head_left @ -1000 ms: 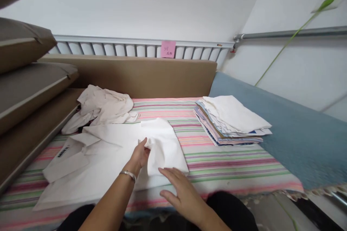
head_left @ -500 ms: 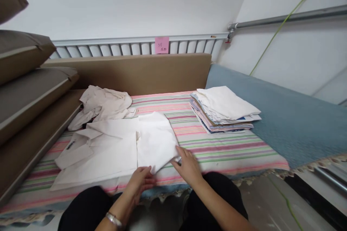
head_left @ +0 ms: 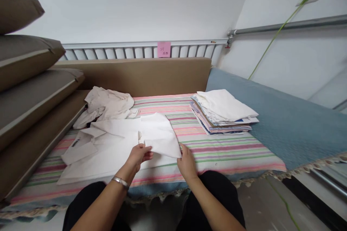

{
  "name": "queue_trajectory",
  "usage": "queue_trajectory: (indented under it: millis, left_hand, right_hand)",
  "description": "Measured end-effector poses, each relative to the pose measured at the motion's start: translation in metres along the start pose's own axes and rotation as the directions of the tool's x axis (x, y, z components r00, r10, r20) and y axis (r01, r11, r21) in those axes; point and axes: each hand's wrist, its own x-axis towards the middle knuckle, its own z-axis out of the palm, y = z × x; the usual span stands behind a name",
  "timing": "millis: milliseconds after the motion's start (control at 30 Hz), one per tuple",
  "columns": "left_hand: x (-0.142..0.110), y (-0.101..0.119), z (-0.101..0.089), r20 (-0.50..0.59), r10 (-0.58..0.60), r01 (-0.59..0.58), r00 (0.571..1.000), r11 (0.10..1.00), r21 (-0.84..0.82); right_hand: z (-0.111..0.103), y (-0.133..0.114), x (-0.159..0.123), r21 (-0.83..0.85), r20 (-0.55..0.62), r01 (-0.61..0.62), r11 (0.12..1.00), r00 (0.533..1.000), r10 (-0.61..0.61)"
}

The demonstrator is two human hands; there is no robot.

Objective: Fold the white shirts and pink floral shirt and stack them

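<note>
A white garment lies spread over the striped cloth in front of me, with loose flaps and black lettering at its left end. Its right part is folded over. My left hand pinches the near edge of that folded part between thumb and fingers, lifting it slightly. At the right corner of the same fold, my right hand grips the fabric, thumb on top. Behind the garment, to the left, sits a crumpled off-white cloth.
A stack of folded fabrics stands on the right of the striped cloth. Thick brown cushions are piled along the left side. At the back are a brown cushion, a radiator and a pink note.
My left hand has moved up and taken hold of the fold's near edge, drawing it inward from the garment's front side. The right hand has closed on the corner.
</note>
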Motion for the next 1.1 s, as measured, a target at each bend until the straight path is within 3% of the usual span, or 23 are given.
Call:
queue_trajectory:
  millis: [100,233,400,533,700,833,900,967,1100]
  left_hand:
    - [0.003,-0.024,-0.012,-0.037,-0.064,0.065,0.997,0.998,0.024]
    - [0.004,-0.047,-0.021,-0.053,-0.094,0.097,0.994,0.994,0.043]
    - [0.005,-0.041,-0.012,-0.030,-0.019,0.022,0.999,0.995,0.093]
    - [0.014,-0.038,-0.015,-0.071,0.093,-0.071,0.993,0.961,0.269]
    - [0.026,-0.047,-0.030,-0.141,0.130,-0.041,0.981,0.860,0.509]
    - [0.030,-0.052,-0.030,-0.139,0.130,-0.023,0.982,0.805,0.593]
    - [0.031,-0.054,-0.029,-0.133,0.131,-0.019,0.982,0.781,0.625]
    - [0.032,-0.054,-0.028,-0.125,0.137,-0.023,0.983,0.757,0.653]
    - [0.033,-0.055,-0.027,-0.115,0.144,-0.026,0.983,0.724,0.689]
  right_hand:
    - [0.001,0.012,-0.007,0.113,-0.038,0.020,0.993,0.999,-0.016]
    - [0.000,0.019,-0.015,0.179,-0.046,0.140,0.974,0.990,-0.134]
    - [0.001,0.023,-0.019,0.164,-0.009,0.199,0.966,0.980,-0.200]
    - [0.001,0.023,-0.021,0.108,0.016,0.221,0.969,0.974,-0.224]
    - [-0.010,0.016,-0.022,0.018,0.064,0.256,0.966,0.964,-0.257]
    - [-0.025,0.005,-0.008,-0.029,0.079,0.195,0.980,0.978,-0.193]
    - [-0.028,-0.004,0.004,-0.009,0.057,0.230,0.973,0.972,-0.230]
    - [-0.023,-0.016,0.015,0.022,0.065,0.358,0.933,0.931,-0.359]
    - [0.000,-0.035,0.026,0.043,0.271,0.604,0.796,0.760,-0.591]
